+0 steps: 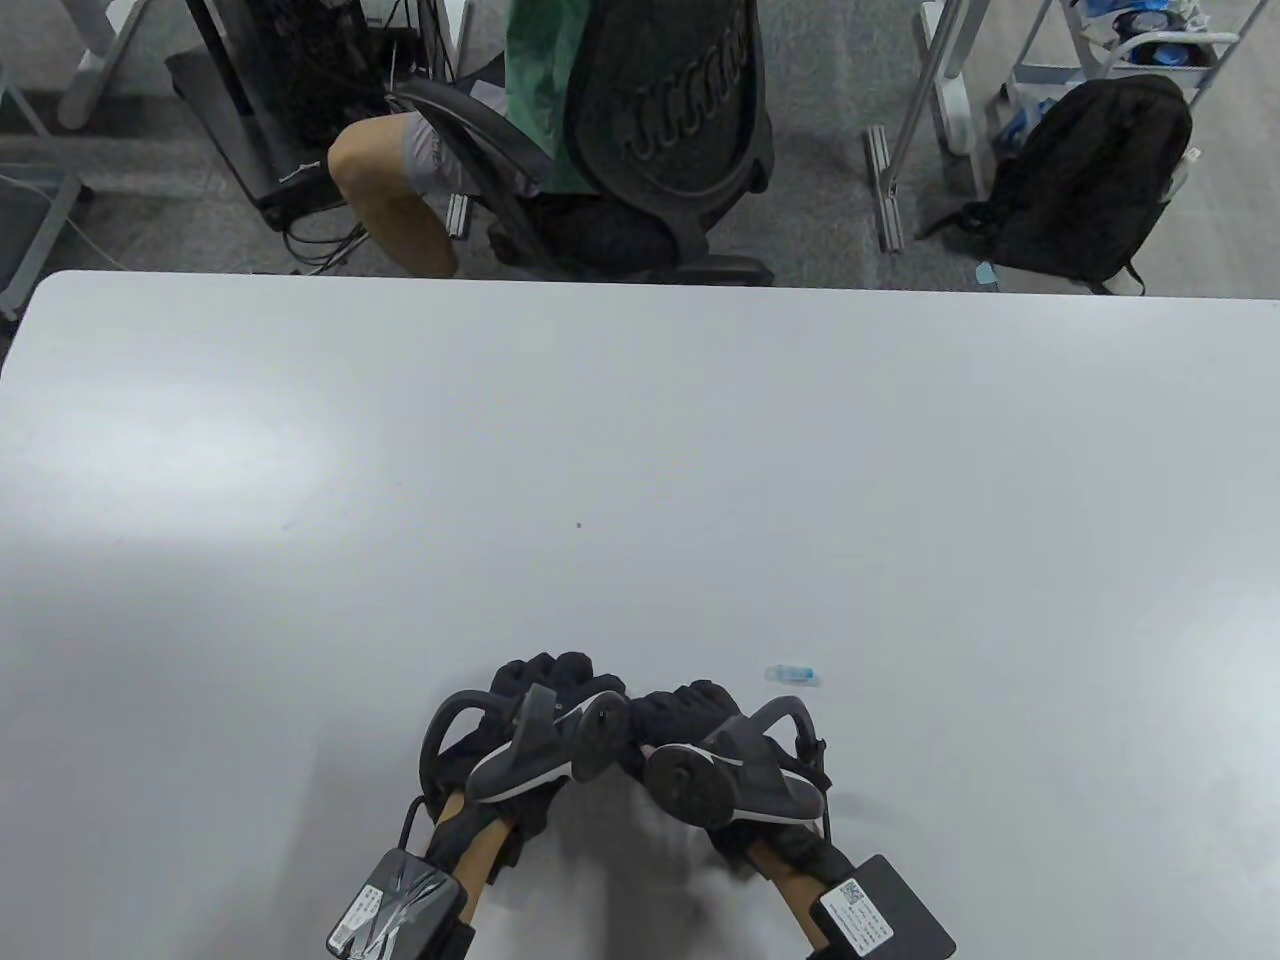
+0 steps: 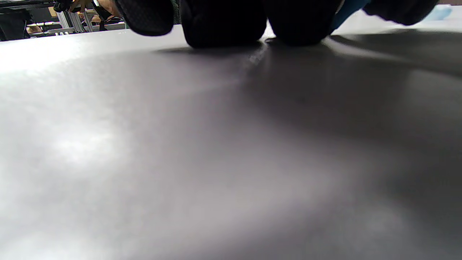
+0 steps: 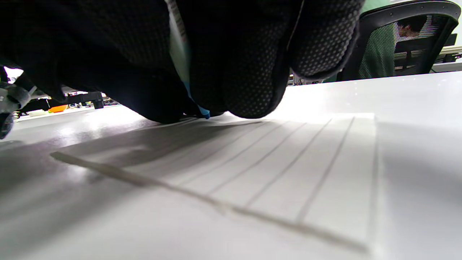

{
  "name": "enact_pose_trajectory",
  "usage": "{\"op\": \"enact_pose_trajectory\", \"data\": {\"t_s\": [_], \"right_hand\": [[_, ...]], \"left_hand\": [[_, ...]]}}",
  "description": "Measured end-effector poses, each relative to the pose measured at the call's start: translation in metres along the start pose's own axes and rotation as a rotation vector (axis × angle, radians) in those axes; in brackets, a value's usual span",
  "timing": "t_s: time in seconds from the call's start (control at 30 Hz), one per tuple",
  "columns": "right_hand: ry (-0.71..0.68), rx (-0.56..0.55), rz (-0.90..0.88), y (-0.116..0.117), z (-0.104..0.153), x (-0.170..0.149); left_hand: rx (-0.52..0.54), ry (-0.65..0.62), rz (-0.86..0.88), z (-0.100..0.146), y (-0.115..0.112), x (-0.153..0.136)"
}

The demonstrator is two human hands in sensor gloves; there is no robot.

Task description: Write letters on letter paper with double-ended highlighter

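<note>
Right hand [image 3: 231,57] gripping highlighter [image 3: 180,61], tip on letter paper [image 3: 288,173]

We can read no words, numbers or brand names anywhere in these views. A white label [image 1: 848,893] with a small QR-type code sits on the black box at the right wrist, and a sticker [image 1: 362,905] lies on the box at the left wrist, but the print on both is too small to make out. The lined letter paper [image 3: 288,173] under the right hand shows only ruled lines.
</note>
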State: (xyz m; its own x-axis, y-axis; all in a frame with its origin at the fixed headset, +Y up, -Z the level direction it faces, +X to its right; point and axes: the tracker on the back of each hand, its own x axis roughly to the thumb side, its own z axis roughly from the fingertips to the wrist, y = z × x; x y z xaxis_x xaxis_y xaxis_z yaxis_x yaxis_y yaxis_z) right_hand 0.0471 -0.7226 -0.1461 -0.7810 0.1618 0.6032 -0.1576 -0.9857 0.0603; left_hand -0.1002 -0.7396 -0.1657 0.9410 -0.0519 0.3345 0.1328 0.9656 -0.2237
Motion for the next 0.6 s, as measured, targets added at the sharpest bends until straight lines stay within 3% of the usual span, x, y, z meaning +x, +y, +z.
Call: {"op": "enact_pose_trajectory", "data": {"t_s": [0.27,0.6], "right_hand": [[-0.011,0.001,-0.008,0.0,-0.001,0.001],[-0.097,0.161,-0.201,-0.002,0.008,0.011]], "left_hand": [[0.001,0.009,0.026,-0.001,0.0,-0.003],[0.0,0.012,0.032,-0.001,0.0,-0.003]]}}
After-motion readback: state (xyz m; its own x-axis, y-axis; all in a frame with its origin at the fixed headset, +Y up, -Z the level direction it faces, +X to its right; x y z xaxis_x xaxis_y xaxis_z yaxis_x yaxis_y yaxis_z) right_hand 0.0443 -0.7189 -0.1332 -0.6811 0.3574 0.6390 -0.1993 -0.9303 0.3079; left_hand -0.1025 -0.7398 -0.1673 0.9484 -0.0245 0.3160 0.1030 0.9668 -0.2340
